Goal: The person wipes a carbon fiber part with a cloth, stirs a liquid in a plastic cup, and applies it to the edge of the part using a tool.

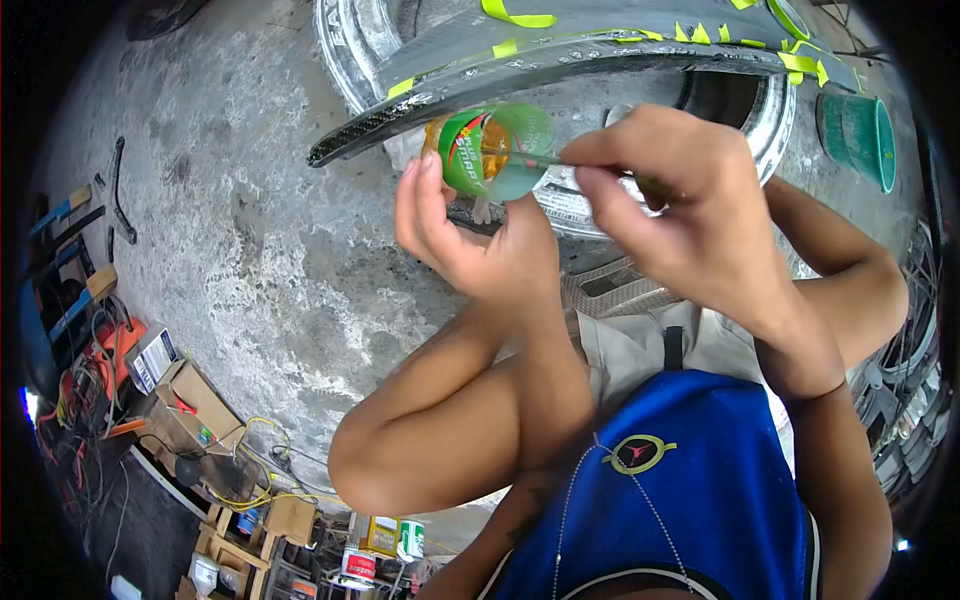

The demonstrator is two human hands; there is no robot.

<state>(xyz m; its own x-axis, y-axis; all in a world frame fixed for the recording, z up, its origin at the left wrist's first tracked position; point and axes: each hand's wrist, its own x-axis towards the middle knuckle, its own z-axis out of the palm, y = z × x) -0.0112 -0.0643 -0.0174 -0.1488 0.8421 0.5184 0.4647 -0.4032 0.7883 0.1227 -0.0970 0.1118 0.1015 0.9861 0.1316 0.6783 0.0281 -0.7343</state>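
My left hand is closed around a cut-off plastic bottle with a green label. The bottle is tilted, its open mouth toward my right hand, and amber liquid shows in its bottom. Between the thumb and fingers of my right hand is a thin stick, which reaches through the mouth into the bottle. The stick's far end is hard to make out. Just beyond both hands runs the edge of a long, glossy black panel with yellow-green tape strips along it.
Beneath the panel is a tyre-like ring with silvery-white marks. To the right stands a green bucket. Cardboard boxes, cables and paint cans crowd the lower left. Stained concrete floor lies to the left.
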